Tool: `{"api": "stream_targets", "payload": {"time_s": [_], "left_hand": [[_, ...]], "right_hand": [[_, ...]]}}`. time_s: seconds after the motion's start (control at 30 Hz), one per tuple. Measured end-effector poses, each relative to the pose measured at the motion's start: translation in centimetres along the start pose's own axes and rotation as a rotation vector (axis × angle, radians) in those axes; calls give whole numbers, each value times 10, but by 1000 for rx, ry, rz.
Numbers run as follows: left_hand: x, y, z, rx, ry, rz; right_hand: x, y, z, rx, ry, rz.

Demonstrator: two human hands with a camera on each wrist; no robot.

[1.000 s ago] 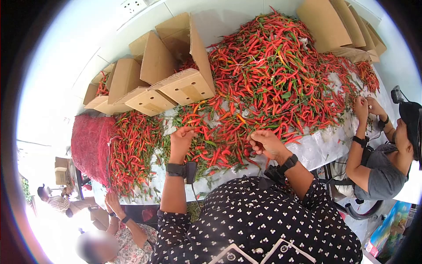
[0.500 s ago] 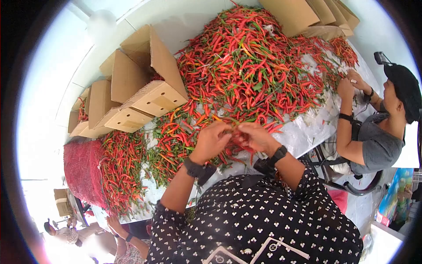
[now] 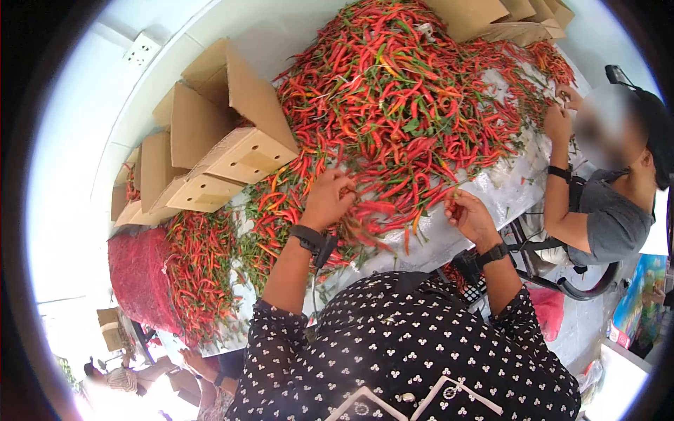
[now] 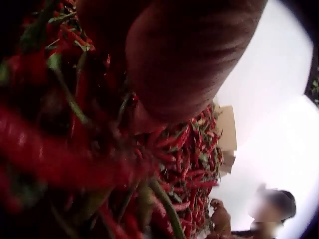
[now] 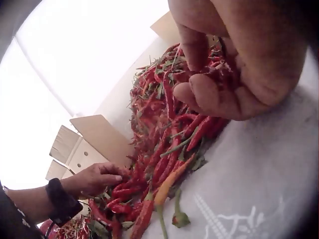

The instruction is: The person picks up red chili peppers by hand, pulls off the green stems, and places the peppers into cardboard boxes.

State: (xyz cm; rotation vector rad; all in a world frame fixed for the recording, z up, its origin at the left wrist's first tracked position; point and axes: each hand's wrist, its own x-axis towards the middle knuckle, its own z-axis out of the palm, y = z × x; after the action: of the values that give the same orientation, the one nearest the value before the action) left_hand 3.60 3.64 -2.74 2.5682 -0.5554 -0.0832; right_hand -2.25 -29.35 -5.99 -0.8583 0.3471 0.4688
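Note:
My left hand (image 3: 328, 201) is over the near slope of the red chili peppers (image 3: 390, 105), its fingers bent down among them. In the right wrist view the left fingertips meet the pile. Beside that hand several chilies (image 3: 375, 208) are blurred. A blurred red chili (image 4: 65, 159) crosses the left wrist view below the thumb side, and whether the fingers hold one I cannot tell. My right hand (image 3: 472, 216) is raised at the pile's right edge with its fingers curled. Dark red chili (image 5: 222, 72) shows between its fingers and palm in the right wrist view.
Cardboard boxes (image 3: 242, 158) stand along the back left, more boxes (image 3: 477, 17) at the back right. A red mesh sack (image 3: 144, 281) lies at the left end. On the right, a person (image 3: 611, 210) works at the white-covered table (image 3: 512, 186). A loose stem (image 5: 180, 216) lies near the right hand.
Half a second ago my hands met over the chilies; now they are apart, the left over the pile and the right farther right. The head view has also shifted since the first frame.

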Motion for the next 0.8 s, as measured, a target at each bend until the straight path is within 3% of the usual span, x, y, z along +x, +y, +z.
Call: {"api": "stream_targets", "payload": {"time_s": [0.07,0.13,0.27,0.33,0.4,0.47,0.53,0.6,0.67,0.8], "left_hand": [[-1,-24,-4,-192,69,-121],[-2,-28,-16,-177,140,-109],[-5,-30,-32,-250,172,-274],[-9,-44,-37,43,218,-226],[-12,-69,-34,-26,239,-218],[-14,-70,-31,305,338,-220],[-3,-37,-33,187,288,-272],[7,-10,-22,65,303,48],[18,21,-6,-68,184,164],[35,58,34,-59,7,279]], "right_hand": [[3,6,1,32,-4,11],[6,7,4,10,46,28],[14,11,9,-11,64,47],[15,10,10,-68,68,36],[15,10,6,-85,65,39],[14,10,3,-99,67,43],[13,11,4,-85,99,58],[14,13,5,-80,101,59],[15,13,5,-44,57,60],[15,13,4,-21,86,74]]}}
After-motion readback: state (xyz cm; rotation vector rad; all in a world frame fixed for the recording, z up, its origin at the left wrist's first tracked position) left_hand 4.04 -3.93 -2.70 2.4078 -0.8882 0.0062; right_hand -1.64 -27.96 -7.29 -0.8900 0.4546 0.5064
